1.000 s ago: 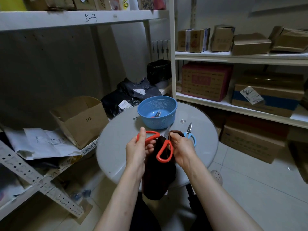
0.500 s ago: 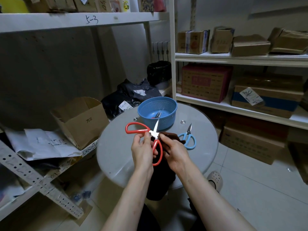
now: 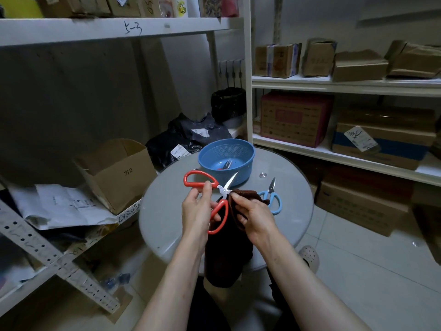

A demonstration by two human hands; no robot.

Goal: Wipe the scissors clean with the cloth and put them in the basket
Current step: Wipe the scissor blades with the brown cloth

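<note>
My left hand (image 3: 196, 211) pinches the red scissors (image 3: 223, 190) by their handles, with the bare blade pointing away from my fingers toward the blue basket (image 3: 238, 149). My right hand (image 3: 255, 216) grips the brown cloth (image 3: 247, 195) just beside the joint, touching it, so that hand is nearer to wipe.

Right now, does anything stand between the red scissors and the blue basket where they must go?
Nothing visible does. The left hand holds the red scissors just before the blue basket, blade pointing toward it; the right hand holds the cloth.
</note>
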